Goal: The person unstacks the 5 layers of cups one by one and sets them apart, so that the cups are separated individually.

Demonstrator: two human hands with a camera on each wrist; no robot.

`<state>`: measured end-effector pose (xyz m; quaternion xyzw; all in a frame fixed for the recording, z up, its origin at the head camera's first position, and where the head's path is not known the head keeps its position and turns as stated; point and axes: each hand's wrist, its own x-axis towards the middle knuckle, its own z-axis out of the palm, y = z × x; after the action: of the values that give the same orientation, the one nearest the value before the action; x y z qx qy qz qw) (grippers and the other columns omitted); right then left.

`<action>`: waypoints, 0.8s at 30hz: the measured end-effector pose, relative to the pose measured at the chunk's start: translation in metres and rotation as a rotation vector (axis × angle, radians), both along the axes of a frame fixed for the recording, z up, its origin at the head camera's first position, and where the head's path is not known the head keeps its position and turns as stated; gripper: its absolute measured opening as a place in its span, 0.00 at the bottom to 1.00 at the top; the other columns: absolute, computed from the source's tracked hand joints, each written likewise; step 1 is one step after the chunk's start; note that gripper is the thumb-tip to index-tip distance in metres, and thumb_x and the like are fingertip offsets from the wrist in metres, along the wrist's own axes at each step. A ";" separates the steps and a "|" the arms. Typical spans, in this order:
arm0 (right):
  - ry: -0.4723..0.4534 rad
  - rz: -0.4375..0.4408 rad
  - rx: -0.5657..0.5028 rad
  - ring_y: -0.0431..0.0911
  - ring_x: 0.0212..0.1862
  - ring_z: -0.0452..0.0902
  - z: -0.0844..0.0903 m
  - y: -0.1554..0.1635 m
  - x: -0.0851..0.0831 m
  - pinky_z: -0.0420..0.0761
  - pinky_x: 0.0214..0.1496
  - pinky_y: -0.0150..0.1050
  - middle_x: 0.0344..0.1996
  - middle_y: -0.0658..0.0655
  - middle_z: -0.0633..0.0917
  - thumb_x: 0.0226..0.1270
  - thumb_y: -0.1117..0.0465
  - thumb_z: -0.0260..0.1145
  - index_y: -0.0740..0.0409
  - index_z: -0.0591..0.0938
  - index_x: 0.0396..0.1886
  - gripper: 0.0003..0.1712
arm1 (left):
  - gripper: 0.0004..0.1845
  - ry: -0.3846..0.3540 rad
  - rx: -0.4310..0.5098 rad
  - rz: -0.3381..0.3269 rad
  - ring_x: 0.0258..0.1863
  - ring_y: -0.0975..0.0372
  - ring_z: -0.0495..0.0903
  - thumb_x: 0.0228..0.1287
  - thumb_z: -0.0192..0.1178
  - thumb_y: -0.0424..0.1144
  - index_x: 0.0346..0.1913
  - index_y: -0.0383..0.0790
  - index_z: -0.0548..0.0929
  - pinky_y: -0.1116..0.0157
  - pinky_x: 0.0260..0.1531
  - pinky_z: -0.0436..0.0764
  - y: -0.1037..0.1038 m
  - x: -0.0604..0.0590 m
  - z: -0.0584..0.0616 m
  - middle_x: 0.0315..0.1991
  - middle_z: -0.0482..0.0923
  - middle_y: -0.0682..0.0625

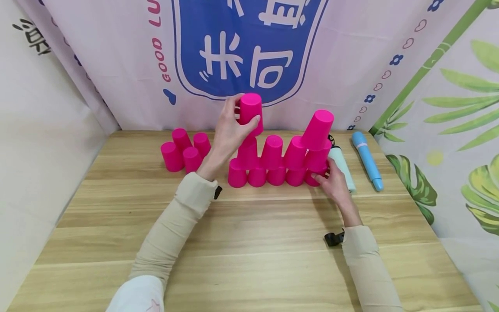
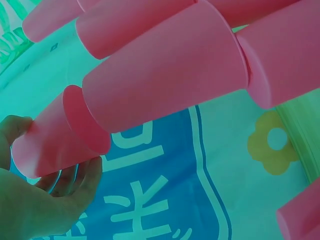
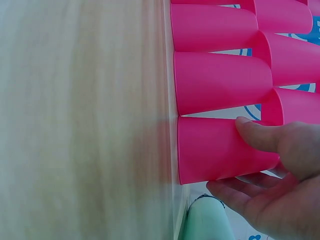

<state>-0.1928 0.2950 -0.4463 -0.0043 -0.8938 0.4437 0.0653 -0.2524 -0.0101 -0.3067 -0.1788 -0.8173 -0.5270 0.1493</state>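
My left hand [image 1: 231, 128] grips an upside-down pink cup [image 1: 251, 108] between thumb and fingers, right over the left end of the upper full row. Its open rim is at the base of the cup below [image 2: 165, 70] in the left wrist view. The stack has a bottom row of several inverted pink cups [image 1: 257, 177], a second row [image 1: 271, 152] on top, and one cup [image 1: 319, 129] on a third level at the right. My right hand [image 1: 336, 182] holds the rightmost bottom cup [image 3: 220, 150], thumb on one side and fingers on the other.
Several more inverted pink cups [image 1: 172, 157] stand in a group left of the stack. Right of it lie a pale mint handheld device [image 1: 341, 169] and a blue stick-shaped object [image 1: 367, 161]. A printed cloth [image 1: 132, 69] hangs behind the wooden table [image 1: 249, 260].
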 end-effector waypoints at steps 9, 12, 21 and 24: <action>-0.010 -0.002 0.004 0.63 0.61 0.69 0.001 0.000 0.000 0.72 0.61 0.55 0.61 0.70 0.71 0.65 0.68 0.63 0.66 0.56 0.72 0.39 | 0.35 0.001 0.012 0.036 0.52 0.58 0.73 0.56 0.69 0.40 0.65 0.39 0.65 0.65 0.47 0.79 -0.012 -0.001 -0.001 0.56 0.70 0.46; -0.010 -0.004 0.008 0.63 0.60 0.69 0.002 -0.001 0.000 0.72 0.61 0.55 0.61 0.70 0.71 0.65 0.68 0.63 0.66 0.57 0.72 0.39 | 0.35 0.008 0.009 0.051 0.51 0.57 0.74 0.55 0.69 0.40 0.64 0.38 0.65 0.65 0.47 0.80 -0.016 -0.001 -0.003 0.56 0.70 0.46; -0.015 -0.008 0.010 0.63 0.60 0.69 0.002 -0.001 0.001 0.72 0.61 0.55 0.61 0.70 0.71 0.65 0.68 0.63 0.66 0.57 0.72 0.38 | 0.36 0.004 0.021 0.096 0.52 0.56 0.74 0.56 0.69 0.40 0.65 0.39 0.65 0.62 0.47 0.80 -0.034 -0.001 -0.009 0.56 0.71 0.45; -0.016 -0.015 0.008 0.64 0.60 0.69 0.002 -0.001 0.000 0.72 0.62 0.55 0.61 0.70 0.70 0.65 0.68 0.63 0.66 0.57 0.72 0.39 | 0.37 -0.009 0.023 0.111 0.52 0.56 0.73 0.56 0.69 0.41 0.66 0.38 0.64 0.61 0.47 0.80 -0.039 0.000 -0.011 0.56 0.70 0.44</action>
<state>-0.1923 0.2935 -0.4443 -0.0144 -0.8960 0.4395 0.0615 -0.2529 -0.0495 -0.3181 -0.1291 -0.8206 -0.5280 0.1764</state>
